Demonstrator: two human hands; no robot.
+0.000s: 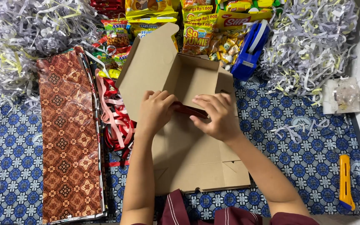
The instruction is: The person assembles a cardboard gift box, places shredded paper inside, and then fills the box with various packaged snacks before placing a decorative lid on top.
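Ribbons (115, 118) beside cardboard box (188, 137)

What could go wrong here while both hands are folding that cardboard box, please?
1. Both hands, left and right, press the box front wall; uneven pressure might crease it.
2. The ribbons lie against the box's left side and could get caught underneath.
3. The open lid leans toward the snack packets and may topple them.

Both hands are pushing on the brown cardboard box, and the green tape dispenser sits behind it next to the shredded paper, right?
Almost. The head view shows the tape dispenser is blue, not green. The rest holds: the left hand and right hand both press on the brown cardboard box, and the dispenser sits behind it beside the shredded paper.
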